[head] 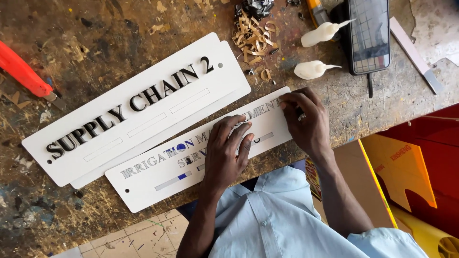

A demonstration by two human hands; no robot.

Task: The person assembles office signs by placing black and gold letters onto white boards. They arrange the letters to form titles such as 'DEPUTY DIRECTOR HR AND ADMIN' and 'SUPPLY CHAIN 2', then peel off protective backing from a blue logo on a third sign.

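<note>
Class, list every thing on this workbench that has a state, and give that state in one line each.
Left hand: flat on the lower white sign plate.
Right hand: fingertips pressing the plate's top edge.
Upper white sign plates: two stacked, offset.
Two white glue bottles: lying down.
Black phone: screen lit.

Two hands on bench: left hand (228, 149), right hand (306, 122). Three white sign plates: near plate (158, 174) under both hands, lettered plate (119, 129), third plate (229, 98) stacked beneath it. Two white glue bottles (321, 33) (311, 69). One phone (369, 34). One red-handled tool (24, 71). One pile of offcut curls (256, 40), perhaps a dozen pieces, too tangled to count.
</note>
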